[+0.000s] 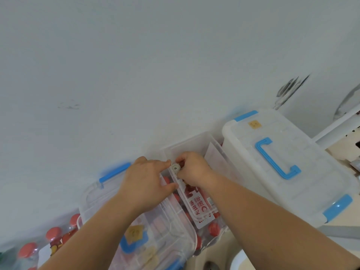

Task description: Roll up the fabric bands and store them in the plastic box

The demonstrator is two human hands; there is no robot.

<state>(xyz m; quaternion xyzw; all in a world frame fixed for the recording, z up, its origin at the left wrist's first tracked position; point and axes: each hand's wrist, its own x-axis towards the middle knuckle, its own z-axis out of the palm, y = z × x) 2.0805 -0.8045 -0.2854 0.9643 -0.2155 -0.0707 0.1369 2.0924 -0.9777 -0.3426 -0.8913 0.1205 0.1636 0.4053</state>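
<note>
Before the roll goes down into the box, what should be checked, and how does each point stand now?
1. Band rolled: ok, the fabric band is a tight coil.
2. Grip: ok, the right hand pinches the coil; the left hand touches it with a fingertip.
3. Box open: ok, no lid on the plastic box below the hands.
4. Free room under the coil: cannot tell, hands hide it; red packets lie nearby inside.
5. Loose end tucked: cannot tell.
</note>
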